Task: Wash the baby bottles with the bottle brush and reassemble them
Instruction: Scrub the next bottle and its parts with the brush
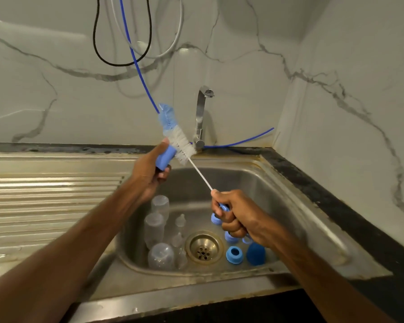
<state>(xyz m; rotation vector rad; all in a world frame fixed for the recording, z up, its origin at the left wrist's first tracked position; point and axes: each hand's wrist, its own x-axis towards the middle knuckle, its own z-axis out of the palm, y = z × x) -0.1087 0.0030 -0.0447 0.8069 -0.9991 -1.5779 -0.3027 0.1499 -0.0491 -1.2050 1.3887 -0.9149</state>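
My right hand (237,214) grips the blue handle of the bottle brush (181,145), whose white and blue bristles point up and left above the sink. My left hand (149,171) holds a light blue bottle cap (164,158) against the white bristles. Down in the sink basin (273,197) three clear bottles (154,228) stand at the left with clear teats (179,221) beside them. Blue screw rings (234,254) and a dark blue cap (255,254) sit right of the drain, some partly hidden behind my right hand.
A steel tap (202,113) rises behind the basin, with no water visibly running. A blue hose (138,66) and black and white cables hang on the marble wall. A ribbed wet draining board (44,201) lies left; a dark counter edge (336,201) runs right.
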